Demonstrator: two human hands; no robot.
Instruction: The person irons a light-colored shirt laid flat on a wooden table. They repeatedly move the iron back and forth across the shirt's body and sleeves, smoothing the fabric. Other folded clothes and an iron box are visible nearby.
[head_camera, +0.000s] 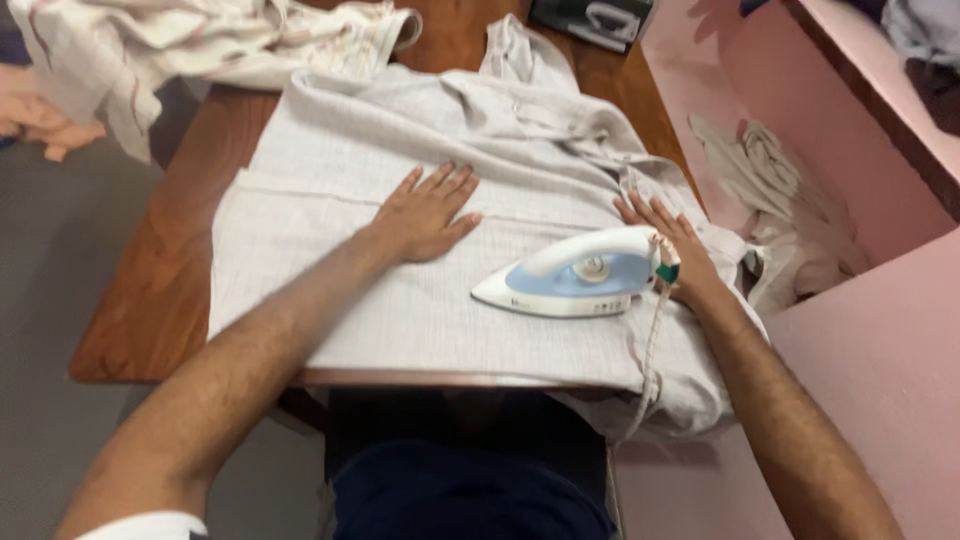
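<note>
While both hands lie flat with fingers spread, gripping nothing, the left hand (425, 215) and right hand (668, 240) are pressed on one pale grey shirt (330, 200) spread beneath the fingertips. It is judged soft, light, best pinched at hems. One iron (580, 275) rests between the hands.

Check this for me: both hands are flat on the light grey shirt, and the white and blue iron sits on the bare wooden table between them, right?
Not quite. The head view shows the iron resting on the light grey shirt, not on the bare wooden table. The left hand and right hand do lie flat on the shirt either side of it.
</note>
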